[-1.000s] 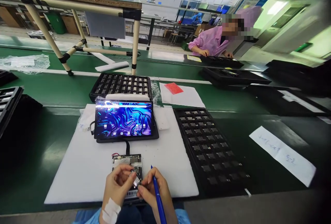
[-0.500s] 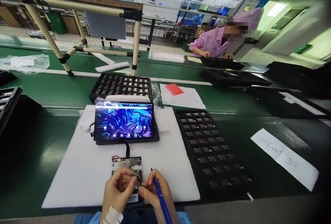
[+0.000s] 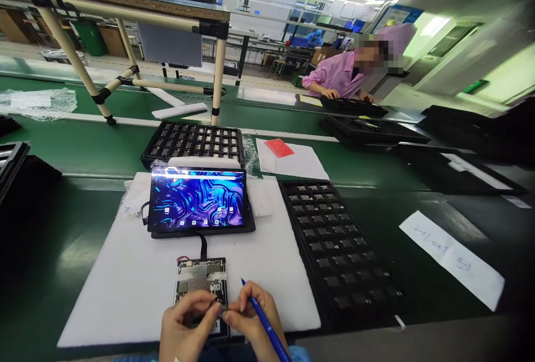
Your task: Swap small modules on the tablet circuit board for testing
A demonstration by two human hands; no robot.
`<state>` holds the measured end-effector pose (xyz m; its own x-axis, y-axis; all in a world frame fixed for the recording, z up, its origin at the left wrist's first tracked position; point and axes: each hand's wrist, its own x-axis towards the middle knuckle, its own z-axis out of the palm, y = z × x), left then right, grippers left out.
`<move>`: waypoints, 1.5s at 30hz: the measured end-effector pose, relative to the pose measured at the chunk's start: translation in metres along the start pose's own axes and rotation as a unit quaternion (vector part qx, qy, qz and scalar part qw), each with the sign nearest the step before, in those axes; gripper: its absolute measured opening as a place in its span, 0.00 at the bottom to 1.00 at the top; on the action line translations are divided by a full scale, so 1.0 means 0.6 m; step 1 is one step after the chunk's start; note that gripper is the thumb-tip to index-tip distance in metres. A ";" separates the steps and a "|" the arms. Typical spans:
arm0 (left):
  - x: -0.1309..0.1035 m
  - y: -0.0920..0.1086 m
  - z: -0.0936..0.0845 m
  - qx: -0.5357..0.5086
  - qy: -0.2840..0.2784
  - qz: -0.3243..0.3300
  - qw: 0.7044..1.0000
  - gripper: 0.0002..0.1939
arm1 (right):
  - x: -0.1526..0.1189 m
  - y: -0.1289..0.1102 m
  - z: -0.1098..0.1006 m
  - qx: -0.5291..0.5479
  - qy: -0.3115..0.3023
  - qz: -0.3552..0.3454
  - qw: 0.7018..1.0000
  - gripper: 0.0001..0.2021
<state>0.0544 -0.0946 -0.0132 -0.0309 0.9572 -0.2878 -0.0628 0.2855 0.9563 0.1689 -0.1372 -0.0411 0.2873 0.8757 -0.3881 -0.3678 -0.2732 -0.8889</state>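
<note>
Over an exposed circuit board [image 3: 198, 276], my left hand [image 3: 190, 323] pinches a small dark part [image 3: 220, 308] between thumb and fingertips. My right hand [image 3: 257, 317] is closed too, its thumb and finger at the same small part. A slim blue pointed tool [image 3: 267, 326], like a pen, lies in that hand with its tip pointing up and away. My fingers cover most of the small part and the board's lower area. A black flat cable [image 3: 203, 246] runs from the board to a lit tablet screen [image 3: 198, 199] propped behind it.
White foam sheet [image 3: 121, 289] lies under the board. A black tray [image 3: 288, 223] of small modules stands at its right, another tray [image 3: 146, 153] behind the tablet. Handwritten paper [image 3: 453, 259] lies far right. Across the bench, a person in pink [image 3: 334, 72] works at a black tray.
My hands have shifted slightly down and left in view and sit lower over the board, so more of its upper part shows. Both keep their hold; the whole view has tilted slightly.
</note>
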 end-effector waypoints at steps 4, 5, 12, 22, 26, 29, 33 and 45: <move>-0.006 -0.002 0.011 -0.037 0.013 -0.006 0.999 0.23 | 0.003 -0.001 0.000 -0.005 0.007 -0.004 1.000 0.19; -0.006 -0.002 0.014 -0.044 0.010 -0.010 0.999 0.23 | 0.004 -0.001 0.000 -0.012 0.005 -0.003 1.000 0.18; 0.015 0.004 0.017 -0.080 0.003 -0.023 0.996 0.24 | 0.011 -0.006 -0.007 -0.034 -0.039 -0.077 0.996 0.15; 0.016 0.008 0.013 -0.069 0.009 -0.013 0.997 0.25 | 0.001 -0.015 -0.013 -0.074 -0.012 -0.069 0.995 0.18; 0.010 0.006 0.013 -0.072 0.001 -0.011 0.997 0.24 | -0.004 -0.029 -0.012 -0.082 -0.008 -0.065 0.994 0.18; 0.008 0.001 0.013 -0.080 0.001 -0.018 0.997 0.24 | -0.005 -0.030 -0.012 -0.096 -0.004 -0.070 0.993 0.18; 0.003 -0.003 0.015 -0.086 0.003 -0.025 0.996 0.25 | -0.004 -0.025 -0.010 -0.107 -0.005 -0.070 0.992 0.18; 0.011 0.007 0.010 -0.098 -0.007 -0.043 0.994 0.25 | -0.006 -0.031 0.000 0.024 -0.046 -0.056 0.997 0.19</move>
<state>0.0601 -0.0870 -0.0105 -0.0036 0.9308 -0.3656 -0.2575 0.3524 0.8997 0.1747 -0.1353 -0.0234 0.2463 0.9333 -0.2614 -0.3805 -0.1549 -0.9117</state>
